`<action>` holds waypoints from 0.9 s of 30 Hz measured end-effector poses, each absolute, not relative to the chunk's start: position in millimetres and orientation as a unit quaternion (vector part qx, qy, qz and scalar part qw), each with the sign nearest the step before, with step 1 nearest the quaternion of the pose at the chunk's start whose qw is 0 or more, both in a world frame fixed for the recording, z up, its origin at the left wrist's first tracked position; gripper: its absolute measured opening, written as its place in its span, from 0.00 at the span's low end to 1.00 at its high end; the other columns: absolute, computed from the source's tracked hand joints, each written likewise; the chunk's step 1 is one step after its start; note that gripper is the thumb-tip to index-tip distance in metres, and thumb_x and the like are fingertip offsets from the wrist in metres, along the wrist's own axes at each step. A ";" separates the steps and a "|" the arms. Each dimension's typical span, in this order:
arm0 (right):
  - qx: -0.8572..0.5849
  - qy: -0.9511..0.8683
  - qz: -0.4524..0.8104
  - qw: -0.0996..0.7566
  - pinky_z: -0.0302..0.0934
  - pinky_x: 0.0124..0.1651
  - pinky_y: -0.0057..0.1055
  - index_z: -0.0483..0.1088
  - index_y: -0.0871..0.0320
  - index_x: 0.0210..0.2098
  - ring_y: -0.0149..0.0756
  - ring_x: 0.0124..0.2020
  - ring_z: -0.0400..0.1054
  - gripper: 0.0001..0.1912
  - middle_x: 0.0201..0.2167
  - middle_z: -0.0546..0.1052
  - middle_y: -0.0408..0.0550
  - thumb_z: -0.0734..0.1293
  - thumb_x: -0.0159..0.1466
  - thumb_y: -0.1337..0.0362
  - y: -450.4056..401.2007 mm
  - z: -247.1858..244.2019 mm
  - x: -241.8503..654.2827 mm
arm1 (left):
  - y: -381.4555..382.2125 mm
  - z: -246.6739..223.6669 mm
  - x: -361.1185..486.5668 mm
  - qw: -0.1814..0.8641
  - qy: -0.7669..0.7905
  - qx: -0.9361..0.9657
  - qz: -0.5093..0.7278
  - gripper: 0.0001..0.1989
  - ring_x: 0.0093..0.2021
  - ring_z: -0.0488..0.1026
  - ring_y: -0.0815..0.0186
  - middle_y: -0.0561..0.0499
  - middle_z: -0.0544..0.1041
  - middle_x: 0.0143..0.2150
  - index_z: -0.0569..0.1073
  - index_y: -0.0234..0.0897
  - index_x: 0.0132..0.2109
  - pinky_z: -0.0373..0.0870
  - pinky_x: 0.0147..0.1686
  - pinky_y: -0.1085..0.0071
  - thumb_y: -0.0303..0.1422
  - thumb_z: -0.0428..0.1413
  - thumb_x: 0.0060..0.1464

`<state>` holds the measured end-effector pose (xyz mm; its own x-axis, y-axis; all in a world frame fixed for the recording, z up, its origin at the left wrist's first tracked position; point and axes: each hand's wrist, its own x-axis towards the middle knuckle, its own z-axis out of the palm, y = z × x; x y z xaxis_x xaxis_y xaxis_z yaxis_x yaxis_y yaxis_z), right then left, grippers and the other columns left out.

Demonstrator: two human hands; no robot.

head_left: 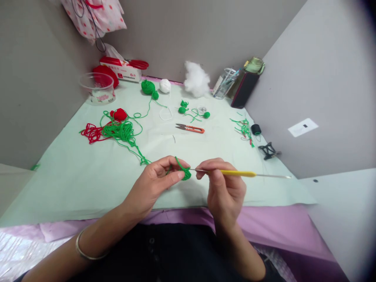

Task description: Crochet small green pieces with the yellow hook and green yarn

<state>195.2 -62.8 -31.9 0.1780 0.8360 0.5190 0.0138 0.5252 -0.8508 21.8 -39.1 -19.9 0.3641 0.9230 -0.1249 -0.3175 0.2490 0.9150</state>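
Note:
My left hand [160,176] pinches a small green crochet piece [186,174] between thumb and fingers, near the front of the table. Green yarn [138,153] runs from this hand back to a loose tangle of green yarn [120,131] on the left. In my right hand [225,184] is a crochet hook with a yellow handle [239,173], held like a pen. Its metal tip reaches the right edge of the green piece; whether it is through a stitch I cannot tell. The hook's other end points right.
Orange thread snips [190,128] lie mid-table. Behind them are small green crocheted pieces [182,110], white stuffing [196,79] and a green yarn ball [148,87]. A clear tub [100,96] stands back left, a clear cup [225,84] back right. Yarn scraps [243,128] lie right.

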 end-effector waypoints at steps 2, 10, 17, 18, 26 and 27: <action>-0.386 -0.608 0.241 0.651 0.68 0.40 0.36 0.80 0.53 0.46 0.35 0.36 0.74 0.12 0.36 0.80 0.46 0.64 0.75 0.69 -65.7 -31.6 195.6 | -39.0 -20.4 21.8 0.704 0.352 0.429 0.444 0.04 0.36 0.66 0.69 0.55 0.75 0.35 0.84 0.43 0.42 0.61 0.37 0.72 0.34 0.68 0.60; -0.387 -0.621 0.217 0.647 0.68 0.39 0.37 0.80 0.53 0.46 0.36 0.36 0.73 0.13 0.36 0.81 0.46 0.63 0.75 0.70 -68.7 -29.3 194.7 | -37.8 -21.9 22.0 0.698 0.358 0.436 0.441 0.08 0.41 0.68 0.66 0.53 0.75 0.38 0.85 0.44 0.48 0.63 0.43 0.71 0.33 0.66 0.61; -0.357 -0.498 0.416 0.672 0.68 0.37 0.31 0.81 0.53 0.40 0.31 0.32 0.73 0.10 0.34 0.80 0.44 0.67 0.75 0.63 -59.8 -32.7 193.6 | -38.9 -24.0 21.7 0.701 0.353 0.441 0.435 0.08 0.41 0.67 0.67 0.53 0.74 0.39 0.85 0.46 0.47 0.62 0.42 0.71 0.33 0.66 0.61; -0.353 -0.484 0.432 0.674 0.68 0.36 0.30 0.81 0.53 0.40 0.30 0.31 0.73 0.10 0.34 0.80 0.43 0.67 0.74 0.62 -59.4 -33.2 193.1 | -38.8 -24.5 21.8 0.703 0.352 0.440 0.435 0.08 0.41 0.67 0.67 0.54 0.74 0.38 0.85 0.46 0.48 0.62 0.42 0.71 0.33 0.66 0.61; -0.343 -0.495 0.444 0.664 0.69 0.38 0.32 0.81 0.53 0.41 0.31 0.32 0.74 0.10 0.35 0.80 0.45 0.67 0.75 0.61 -64.6 -33.7 189.1 | -38.7 -25.3 23.3 0.715 0.340 0.426 0.438 0.13 0.44 0.69 0.65 0.53 0.74 0.38 0.83 0.46 0.53 0.64 0.47 0.69 0.35 0.67 0.61; -0.348 -0.494 0.432 0.670 0.69 0.38 0.32 0.81 0.53 0.41 0.31 0.32 0.73 0.10 0.35 0.80 0.45 0.67 0.74 0.61 -64.6 -32.8 189.6 | -38.8 -24.4 23.3 0.713 0.343 0.426 0.438 0.13 0.43 0.68 0.65 0.53 0.73 0.37 0.83 0.45 0.52 0.64 0.46 0.70 0.35 0.67 0.60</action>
<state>189.6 -64.6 -32.8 0.1395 0.9224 0.3603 -0.2347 0.3843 -0.8929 23.3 -38.8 -24.4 0.3811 0.9173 -0.1151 -0.3333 0.2524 0.9084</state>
